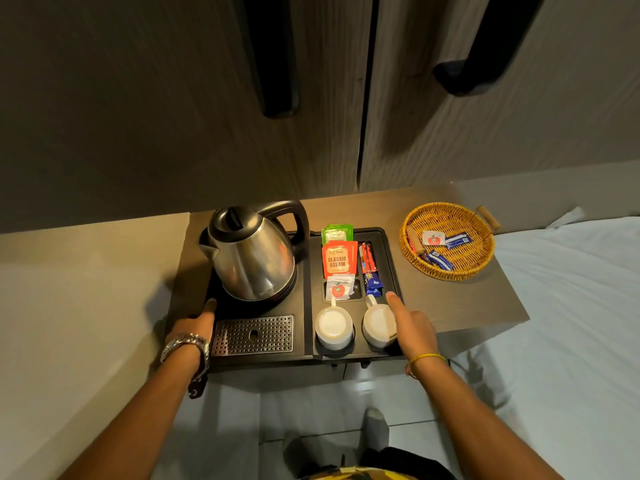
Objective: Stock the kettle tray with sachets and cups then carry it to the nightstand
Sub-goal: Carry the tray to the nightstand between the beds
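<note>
The black kettle tray (306,327) rests on a wooden nightstand (460,299). A steel kettle (251,254) stands on its left half above a perforated drip grille (254,336). Its right half holds tea sachets (337,259), stick sachets (370,271) and two white cups (332,325) turned upside down in front. My left hand (199,323) grips the tray's left edge, thumb on top. My right hand (410,323) grips the right edge beside the right cup (377,325), thumb on the rim.
A round wicker basket (448,240) with a few leftover sachets sits at the nightstand's back right. Wardrobe doors with dark handles rise behind. A bed with a white sheet (571,323) lies to the right, a beige surface to the left, tiled floor below.
</note>
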Action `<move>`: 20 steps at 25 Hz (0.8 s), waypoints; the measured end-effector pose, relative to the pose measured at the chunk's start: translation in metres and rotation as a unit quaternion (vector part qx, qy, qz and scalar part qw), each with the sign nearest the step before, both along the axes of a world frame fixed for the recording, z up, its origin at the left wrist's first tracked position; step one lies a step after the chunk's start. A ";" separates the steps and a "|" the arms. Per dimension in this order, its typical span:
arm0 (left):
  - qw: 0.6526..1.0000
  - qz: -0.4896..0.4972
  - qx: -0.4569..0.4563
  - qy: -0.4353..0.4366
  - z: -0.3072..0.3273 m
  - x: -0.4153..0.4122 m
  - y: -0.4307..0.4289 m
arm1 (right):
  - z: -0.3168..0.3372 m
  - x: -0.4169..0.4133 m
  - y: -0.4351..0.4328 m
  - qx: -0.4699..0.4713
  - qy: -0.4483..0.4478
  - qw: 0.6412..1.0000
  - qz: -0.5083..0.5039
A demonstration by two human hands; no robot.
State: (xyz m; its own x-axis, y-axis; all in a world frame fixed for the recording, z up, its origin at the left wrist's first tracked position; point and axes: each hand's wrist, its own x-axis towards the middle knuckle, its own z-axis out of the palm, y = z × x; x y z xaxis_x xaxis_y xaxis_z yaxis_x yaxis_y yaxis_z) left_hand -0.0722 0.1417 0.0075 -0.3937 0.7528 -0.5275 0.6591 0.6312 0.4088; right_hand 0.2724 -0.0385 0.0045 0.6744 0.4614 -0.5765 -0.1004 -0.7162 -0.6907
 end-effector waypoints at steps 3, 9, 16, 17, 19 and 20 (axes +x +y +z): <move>0.995 0.003 -0.017 -0.103 -0.003 -0.005 -0.010 | -0.001 0.003 -0.004 0.030 0.067 0.996 -0.051; 0.994 -0.022 0.003 -0.105 0.003 -0.008 -0.029 | -0.001 0.008 0.000 0.023 0.091 0.995 -0.029; 0.992 -0.054 0.051 -0.106 0.031 -0.015 -0.029 | 0.013 0.027 0.016 0.072 0.081 0.994 -0.005; 0.990 -0.054 0.061 -0.114 0.037 -0.015 -0.029 | 0.017 0.026 0.016 0.084 0.088 0.992 -0.013; 0.986 -0.075 0.086 -0.118 0.050 -0.011 -0.027 | 0.024 0.026 0.012 0.104 0.107 0.988 -0.040; 0.984 -0.093 0.099 -0.116 0.055 -0.008 -0.026 | 0.028 0.026 0.007 0.108 0.118 0.986 -0.056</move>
State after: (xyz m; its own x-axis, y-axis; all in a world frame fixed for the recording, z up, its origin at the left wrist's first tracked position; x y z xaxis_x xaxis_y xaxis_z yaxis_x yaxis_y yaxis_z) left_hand -0.0803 0.1155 0.0625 -0.1258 0.8980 -0.4217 0.6304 0.4006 0.6649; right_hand 0.2987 -0.0316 0.0328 0.5872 0.5213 -0.6192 -0.3454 -0.5305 -0.7741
